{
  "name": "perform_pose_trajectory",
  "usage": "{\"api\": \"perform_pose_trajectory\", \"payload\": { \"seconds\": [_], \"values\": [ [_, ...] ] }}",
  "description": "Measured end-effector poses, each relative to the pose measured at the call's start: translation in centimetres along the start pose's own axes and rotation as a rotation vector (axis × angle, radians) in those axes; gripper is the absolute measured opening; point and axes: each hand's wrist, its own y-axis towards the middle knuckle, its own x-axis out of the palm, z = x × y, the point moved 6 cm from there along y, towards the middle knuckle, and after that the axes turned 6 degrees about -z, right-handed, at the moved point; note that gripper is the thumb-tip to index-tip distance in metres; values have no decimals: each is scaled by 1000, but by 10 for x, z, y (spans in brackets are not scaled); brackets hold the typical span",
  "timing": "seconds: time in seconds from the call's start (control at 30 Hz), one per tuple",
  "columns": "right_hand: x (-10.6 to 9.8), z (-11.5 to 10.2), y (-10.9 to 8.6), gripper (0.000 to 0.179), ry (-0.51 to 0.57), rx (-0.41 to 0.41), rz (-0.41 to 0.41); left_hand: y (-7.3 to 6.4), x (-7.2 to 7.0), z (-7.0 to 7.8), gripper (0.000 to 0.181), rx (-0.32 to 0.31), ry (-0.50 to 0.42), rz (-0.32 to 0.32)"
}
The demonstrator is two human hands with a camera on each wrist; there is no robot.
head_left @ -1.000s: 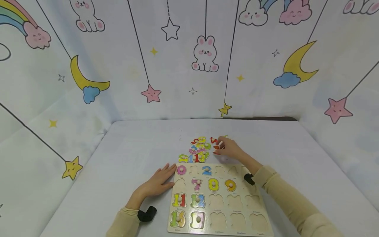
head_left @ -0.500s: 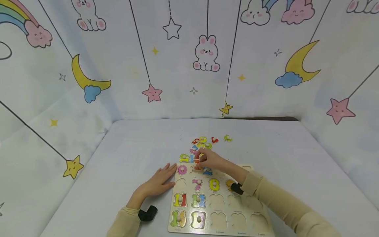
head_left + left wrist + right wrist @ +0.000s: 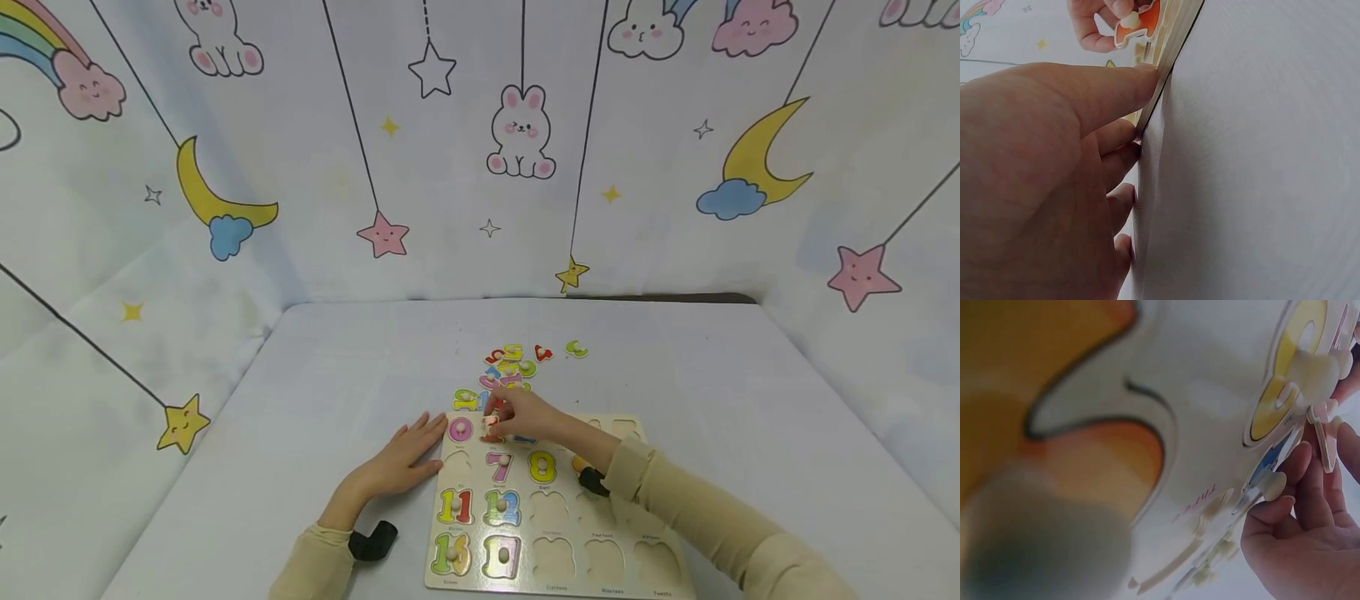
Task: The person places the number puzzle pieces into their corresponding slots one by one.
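Observation:
My right hand (image 3: 525,414) pinches an orange-red number piece (image 3: 1138,25), likely a 1, by its pale round knob. The piece hovers over or touches the hollow between the pink 0 (image 3: 461,430) and the blue 2 (image 3: 1266,465) in the top row of the wooden number board (image 3: 478,500); whether it is seated I cannot tell. In the left wrist view it looks tilted above the board. My left hand (image 3: 405,458) lies with fingers extended at the board's left edge, its thumb touching that edge.
Behind the board lies a heap of loose number pieces (image 3: 510,367). A red 4 (image 3: 543,353) and a green piece (image 3: 577,349) lie apart to its right. Several numbers, such as the yellow 8 (image 3: 542,467), sit in hollows. A patterned cloth wall (image 3: 450,167) stands behind.
My right hand has carried the orange-red piece from right of the heap leftward and toward me, to the top row's second hollow. My left hand has stayed at the edge.

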Motion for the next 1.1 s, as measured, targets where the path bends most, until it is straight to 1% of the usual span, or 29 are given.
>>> {"api": "perform_pose_trajectory", "payload": {
  "seconds": [0.27, 0.37, 0.53, 0.6, 0.77, 0.87, 0.97, 1.03, 1.1],
  "values": [
    [-3, -7, 0, 13, -119, -41, 40, 0, 0, 1, 61, 4, -20, 4],
    [-3, -8, 1, 10, -197, -62, 58, 0, -1, 2, 62, 2, -21, 5],
    [0, -9, -2, 9, -318, -64, 72, 0, -1, 2, 61, 11, -28, 12],
    [1, -10, -3, 10, -362, -48, 79, 0, -1, 3, 61, 14, -24, 13],
    [7, -10, -4, 9, -548, -40, 93, 1, 0, 4, 61, 16, -14, 14],
    [9, -13, -4, 9, -634, -58, 94, 1, 0, 4, 61, 13, -11, 11],
    [8, -17, -6, 10, -657, -59, 82, 1, 1, 4, 61, 10, -12, 6],
    [7, -19, -8, 14, -644, -51, 66, 1, 1, 4, 61, 9, -17, 7],
    [4, -20, -10, 19, -606, -37, 40, 1, 0, 5, 61, 13, -20, 12]
  ]
}}
